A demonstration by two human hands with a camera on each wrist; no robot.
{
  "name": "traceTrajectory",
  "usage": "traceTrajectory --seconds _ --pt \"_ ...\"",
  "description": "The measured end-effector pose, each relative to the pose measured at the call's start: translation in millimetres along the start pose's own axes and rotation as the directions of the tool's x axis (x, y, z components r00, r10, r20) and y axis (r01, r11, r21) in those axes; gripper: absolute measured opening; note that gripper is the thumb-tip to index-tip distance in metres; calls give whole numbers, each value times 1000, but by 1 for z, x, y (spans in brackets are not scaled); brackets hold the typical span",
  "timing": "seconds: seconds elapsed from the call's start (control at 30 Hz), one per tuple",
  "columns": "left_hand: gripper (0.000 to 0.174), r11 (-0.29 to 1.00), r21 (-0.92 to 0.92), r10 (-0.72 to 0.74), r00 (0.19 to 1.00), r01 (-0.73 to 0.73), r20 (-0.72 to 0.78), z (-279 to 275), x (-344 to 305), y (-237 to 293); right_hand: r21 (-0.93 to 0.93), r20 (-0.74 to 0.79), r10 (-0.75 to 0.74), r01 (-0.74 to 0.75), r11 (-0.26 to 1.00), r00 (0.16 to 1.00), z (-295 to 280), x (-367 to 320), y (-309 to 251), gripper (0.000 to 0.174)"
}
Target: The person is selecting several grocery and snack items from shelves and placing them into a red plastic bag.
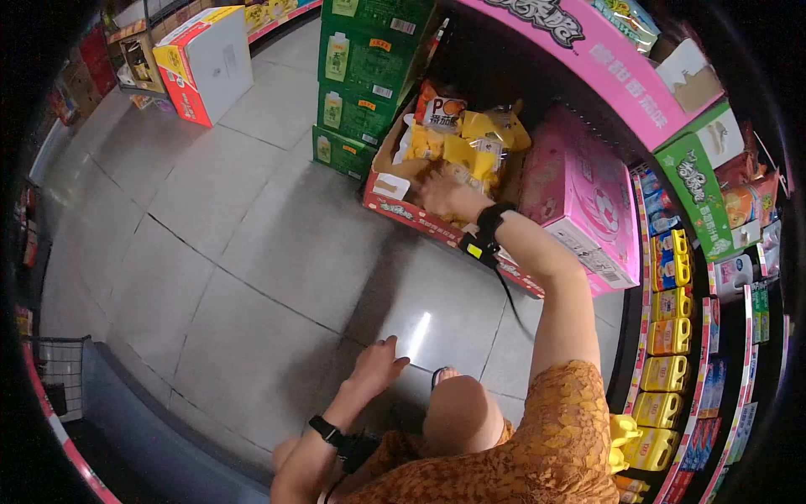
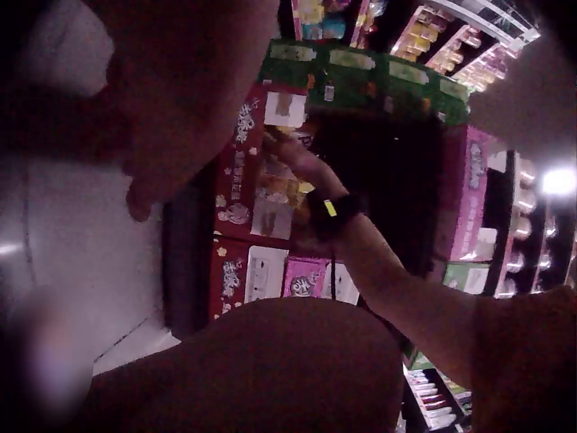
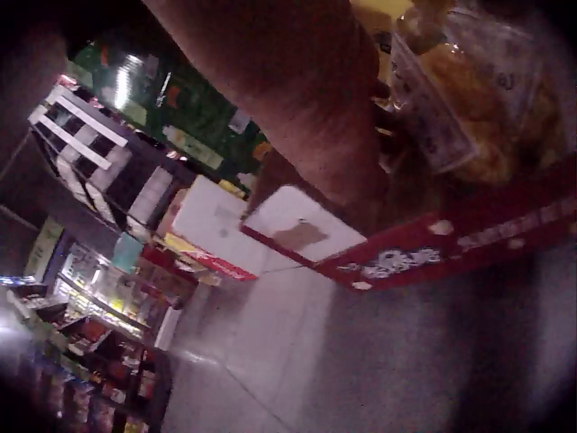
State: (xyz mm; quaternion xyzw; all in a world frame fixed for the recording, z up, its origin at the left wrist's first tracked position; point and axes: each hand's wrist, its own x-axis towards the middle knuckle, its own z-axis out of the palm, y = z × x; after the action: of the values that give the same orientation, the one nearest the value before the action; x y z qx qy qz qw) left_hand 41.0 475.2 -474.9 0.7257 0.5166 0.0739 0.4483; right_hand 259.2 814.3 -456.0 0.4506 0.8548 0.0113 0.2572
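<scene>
My right hand (image 1: 453, 197) reaches down into a red open-topped carton (image 1: 424, 220) of snack bags, with its fingers loosely extended at the carton's near left corner. Yellow snack bags (image 1: 470, 151) lie just beyond it, and a white and orange bag (image 1: 440, 111) leans at the back. Clear packets (image 3: 451, 108) with orange-brown contents sit beside the fingers in the right wrist view, where the palm partly hides the fingertips. Over the floor near the knee, my left hand (image 1: 376, 370) hangs relaxed, holding nothing.
Green cartons (image 1: 357, 84) are stacked left of the red carton, and a pink box (image 1: 579, 193) stands to its right. Overhead is a pink shelf front (image 1: 604, 71). Yellow bottles (image 1: 663, 378) line the right shelves. A white, red and yellow box (image 1: 210, 67) stands across the tiled floor (image 1: 252, 227).
</scene>
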Motion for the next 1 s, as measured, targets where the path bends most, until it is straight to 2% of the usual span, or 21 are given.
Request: traceTrajectory --seconds 0.03,0.07,0.1,0.13,0.17,0.27,0.37,0.4,0.43,0.53,0.57,0.67,0.73,0.77,0.87,0.9,0.93,1.0 --pt "44 1000 11 18 1000 -18 -23 4 0 -7 139 123 86 -103 985 989 -60 -15 -22 52" --pt "43 999 23 38 998 -37 -46 5 0 -11 125 -72 123 -114 986 990 -72 -8 -20 47" --pt "44 1000 19 1 1000 -1 -19 0 -1 -10 114 -266 153 -127 985 952 -79 5 -12 43" --pt "44 999 17 -35 999 35 6 -7 -3 -8 164 -471 269 -216 962 840 -86 19 -10 35" --pt "45 998 17 -69 997 68 27 -12 -3 -7 233 -644 370 -290 928 669 -92 31 -5 26" --pt "45 999 42 -1 996 5 -90 -2 -6 -20 312 -454 446 -331 890 771 -83 62 19 37" --pt "47 999 49 -3 996 7 -91 0 -7 -22 294 -465 340 -219 930 817 -65 69 14 38" --pt "49 999 32 -40 998 41 -51 -1 -7 -21 283 -467 301 -181 942 831 -61 68 10 38" --pt "51 997 16 -72 997 73 -12 -4 -5 -20 177 -512 194 -119 977 837 -54 60 10 27" --pt "54 991 -3 -136 990 136 44 -21 -4 -4 28 -401 25 -15 999 916 -48 32 4 14" --pt "54 988 -5 -155 986 155 57 -24 -6 -1 -117 -413 -54 5 993 909 -53 10 0 10" --pt "53 994 -15 -113 993 113 -20 -13 -7 -11 -173 -358 -47 -17 985 933 -49 -24 12 15" --pt "54 992 5 -128 992 128 2 -19 -11 -6 -71 -399 45 -80 994 916 -23 -18 28 17" --pt "54 991 15 -132 991 132 8 -21 -11 -3 -23 -420 92 -112 993 903 -28 -20 29 18" --pt "57 992 25 -124 991 123 48 -18 -9 -3 -174 -182 64 -97 980 981 -41 -10 8 23" --pt "57 992 31 -125 991 123 56 -18 -11 -1 -276 -203 10 -67 959 979 -36 -5 2 19" --pt "58 991 38 -127 990 125 64 -20 -13 1 -304 -332 -77 -29 952 940 -35 -7 0 20" --pt "57 993 40 -114 993 112 44 -22 -16 3 -382 -557 -256 30 924 790 -40 -14 -6 22"
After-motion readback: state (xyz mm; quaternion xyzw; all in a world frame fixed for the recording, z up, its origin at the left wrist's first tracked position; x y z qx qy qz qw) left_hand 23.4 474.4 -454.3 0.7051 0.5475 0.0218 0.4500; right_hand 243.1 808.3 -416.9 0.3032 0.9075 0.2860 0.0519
